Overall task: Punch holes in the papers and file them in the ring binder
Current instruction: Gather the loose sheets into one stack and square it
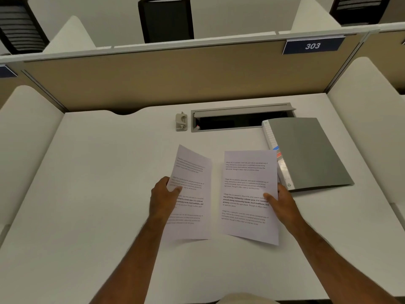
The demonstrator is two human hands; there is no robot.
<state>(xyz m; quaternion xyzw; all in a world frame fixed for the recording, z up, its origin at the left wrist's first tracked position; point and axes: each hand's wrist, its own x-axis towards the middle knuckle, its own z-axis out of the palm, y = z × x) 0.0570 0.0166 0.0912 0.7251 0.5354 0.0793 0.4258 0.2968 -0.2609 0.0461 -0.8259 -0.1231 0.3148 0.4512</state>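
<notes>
My left hand (163,197) pinches the left edge of a printed sheet (192,207), held tilted above the white desk (98,194). A second printed sheet (247,189) is gripped at its right edge by my right hand (280,201), thumb on top. The two sheets are apart, side by side. A grey ring binder (306,152) lies shut at the right, with coloured tabs along its spine. Its lower left corner is hidden behind the right sheet. A small grey hole punch (181,122) stands further back, left of the cable tray.
An open cable tray slot (241,120) runs along the back of the desk. A beige partition (153,77) with a "303" sign (313,46) closes the back. White side dividers (368,106) flank the desk. Black chairs (166,19) stand beyond.
</notes>
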